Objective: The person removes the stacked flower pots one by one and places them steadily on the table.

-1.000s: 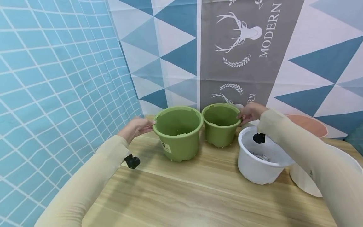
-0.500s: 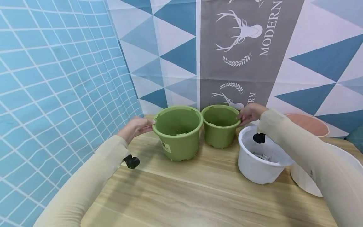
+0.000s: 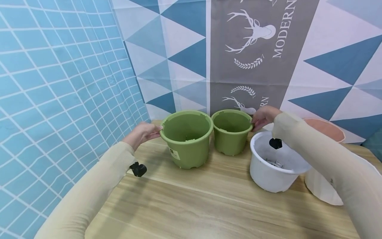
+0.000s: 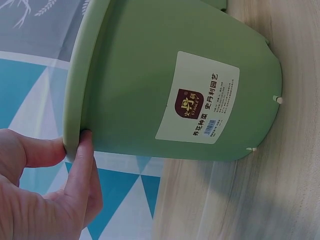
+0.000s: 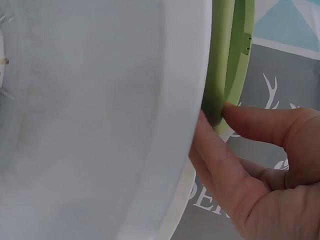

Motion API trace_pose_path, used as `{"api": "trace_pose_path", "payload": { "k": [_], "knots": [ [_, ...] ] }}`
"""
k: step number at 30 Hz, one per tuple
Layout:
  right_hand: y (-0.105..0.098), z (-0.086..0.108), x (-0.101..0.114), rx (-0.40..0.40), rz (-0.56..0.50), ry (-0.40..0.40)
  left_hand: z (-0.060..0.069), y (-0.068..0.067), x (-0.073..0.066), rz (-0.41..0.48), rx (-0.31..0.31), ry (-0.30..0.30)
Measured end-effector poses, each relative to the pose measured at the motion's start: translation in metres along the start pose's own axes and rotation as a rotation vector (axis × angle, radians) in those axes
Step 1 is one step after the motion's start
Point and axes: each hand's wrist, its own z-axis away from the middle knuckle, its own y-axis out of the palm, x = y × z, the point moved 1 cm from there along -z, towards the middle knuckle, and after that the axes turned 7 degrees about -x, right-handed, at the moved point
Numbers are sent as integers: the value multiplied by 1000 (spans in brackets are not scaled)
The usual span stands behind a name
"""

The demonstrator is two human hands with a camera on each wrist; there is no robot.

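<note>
My left hand [image 3: 145, 131] pinches the left rim of the larger green flowerpot [image 3: 191, 154]. The left wrist view shows the thumb over the rim, the fingers under it and a printed label [image 4: 200, 102] on the wall. Beside this pot stands a smaller green flowerpot [image 3: 231, 142], upright on the table. My right hand [image 3: 265, 118] is at its right rim. In the right wrist view the thumb [image 5: 260, 122] touches the green rim, with fingers on its outer side partly covered by the white pot [image 5: 95, 120].
The white pot [image 3: 268, 176], with small pale pieces inside, stands right of the green pots, under my right forearm. Further right are a larger white container [image 3: 319, 187] and a salmon-topped round object [image 3: 325, 129]. Patterned cloth [image 3: 191, 66] hangs close behind.
My right hand's fingers have shifted slightly outward along the smaller pot's rim. The left hand keeps its grip, and both green pots stay nearly in place.
</note>
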Motion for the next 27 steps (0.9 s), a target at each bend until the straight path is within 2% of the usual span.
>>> {"api": "trace_pose_path", "payload": {
  "k": [9,16,22,27],
  "knots": [
    [2,10,4,-91,47,-34,1,1,-1,-12,-11,2],
    [5,10,0,-131,0,-25,0,1,1,-9,-8,-7],
    [3,9,-3,-121,-48,-12,1,0,1,6,5,-9],
    [-1,8,-2,-61,-169,-11,2,0,0,6,8,0]
  ]
}}
